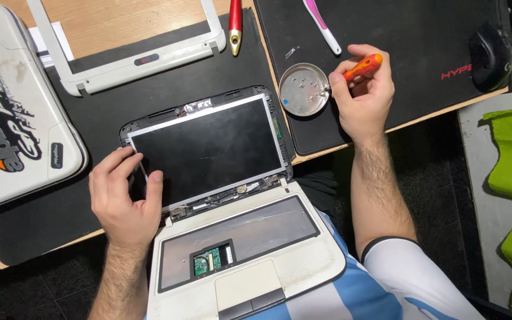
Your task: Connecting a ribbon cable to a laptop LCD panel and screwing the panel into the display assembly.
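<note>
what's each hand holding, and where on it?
Right hand: screwdriver by its orange handle, tip over the metal dish. Left hand: fingertips on the left edge of the bare screen, no full grip.

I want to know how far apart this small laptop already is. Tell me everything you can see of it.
The small white laptop lies opened flat, its base toward the person and overhanging the desk edge, its screen part resting on a black mat. The screen bezel is off: the dark panel sits bare in a black back shell, with hinges and thin cables exposed below it. The keyboard is gone, leaving a grey tray with a small green circuit board showing through an opening. Touchpad and buttons remain. The left hand touches the panel's left edge.
</note>
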